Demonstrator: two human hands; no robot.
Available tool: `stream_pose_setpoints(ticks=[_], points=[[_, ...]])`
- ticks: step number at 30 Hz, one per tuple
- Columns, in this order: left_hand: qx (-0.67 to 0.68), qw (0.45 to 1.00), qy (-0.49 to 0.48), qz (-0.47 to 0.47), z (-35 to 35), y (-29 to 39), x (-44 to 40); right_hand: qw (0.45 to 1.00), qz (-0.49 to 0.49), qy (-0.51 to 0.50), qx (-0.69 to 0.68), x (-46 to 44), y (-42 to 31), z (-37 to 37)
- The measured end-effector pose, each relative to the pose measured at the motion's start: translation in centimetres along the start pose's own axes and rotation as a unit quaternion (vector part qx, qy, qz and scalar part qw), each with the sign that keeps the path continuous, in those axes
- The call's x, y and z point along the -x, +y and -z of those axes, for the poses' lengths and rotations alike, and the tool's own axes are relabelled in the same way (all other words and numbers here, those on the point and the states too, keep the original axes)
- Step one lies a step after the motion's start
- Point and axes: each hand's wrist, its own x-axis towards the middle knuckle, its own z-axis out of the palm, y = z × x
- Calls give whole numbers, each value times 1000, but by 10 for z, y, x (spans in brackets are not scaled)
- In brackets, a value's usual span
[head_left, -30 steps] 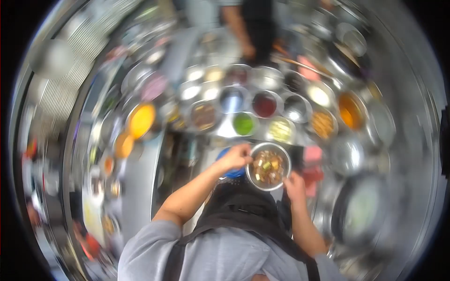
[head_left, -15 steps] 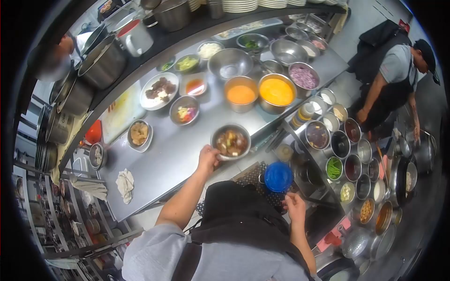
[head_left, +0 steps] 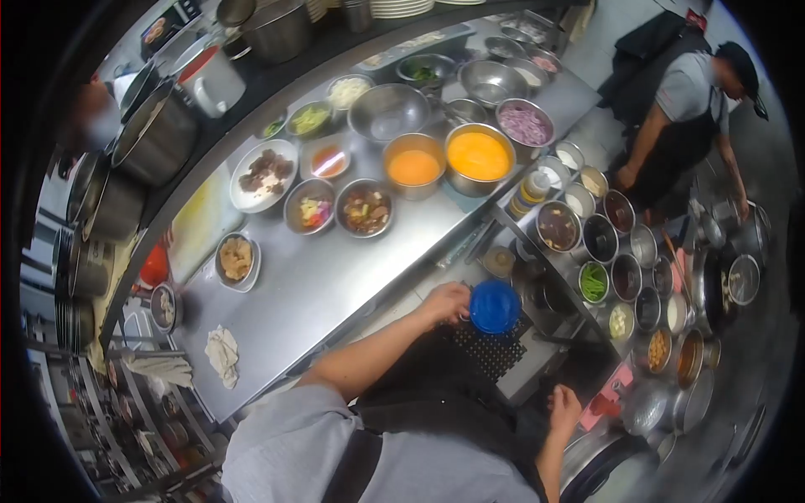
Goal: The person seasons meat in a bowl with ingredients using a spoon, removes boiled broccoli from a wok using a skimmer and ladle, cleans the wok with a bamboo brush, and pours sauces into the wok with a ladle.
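My left hand (head_left: 447, 303) is closed at the left side of a round blue container (head_left: 495, 307), apparently on its handle. The container is beside the counter's front edge, above a dark perforated mat. My right hand (head_left: 563, 409) hangs lower right, loosely curled with fingers apart, and I see nothing in it. On the steel counter, a metal bowl of brown chunks in sauce (head_left: 365, 208) sits right beside a bowl of colourful chopped pieces (head_left: 309, 206).
Pots of orange liquid (head_left: 414, 166) and yellow liquid (head_left: 480, 158) stand at the back of the counter (head_left: 289, 306). Several ingredient containers, including chopped greens (head_left: 594, 282), fill the right-hand station. A co-worker (head_left: 683, 109) stands beyond it. A cloth (head_left: 222, 356) lies front left.
My left hand has set the bowl of brown chunks on the counter, let go, and moved down right to the blue container. My right hand has moved away from that container, down and right.
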Motion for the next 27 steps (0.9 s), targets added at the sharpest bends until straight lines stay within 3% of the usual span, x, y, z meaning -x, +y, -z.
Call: stream_pose_setpoints(ticks=[4, 6, 9, 10, 11, 12, 14, 17, 20, 27], points=[[-171, 976, -112, -77, -60, 12, -32, 987, -103, 120, 20, 67, 79, 103], [-290, 944, -134, -85, -89, 46, -25, 955, -226, 188, 41, 133, 119, 145], [-291, 936, -139, -141, -133, 28, -47, 912, -277, 275, 121, 227, 159, 151], [-321, 916, -129, -203, -151, 22, -47, 901, -284, 295, 146, 255, 167, 142], [-351, 890, -118, -267, -167, 18, -48, 890, -287, 315, 162, 277, 173, 133], [-352, 894, -138, -243, -186, 17, -36, 882, -286, 334, 173, 293, 178, 126], [-365, 865, -216, -269, -215, -1, -22, 869, -287, 356, 189, 320, 183, 111], [-442, 812, -309, -222, -241, -17, 13, 862, -274, 377, 202, 340, 191, 96], [-446, 794, -342, -232, -239, -49, 25, 864, -249, 388, 204, 340, 200, 89], [-441, 846, -201, -221, -154, -51, 33, 885, -161, 374, 225, 312, 205, 103]])
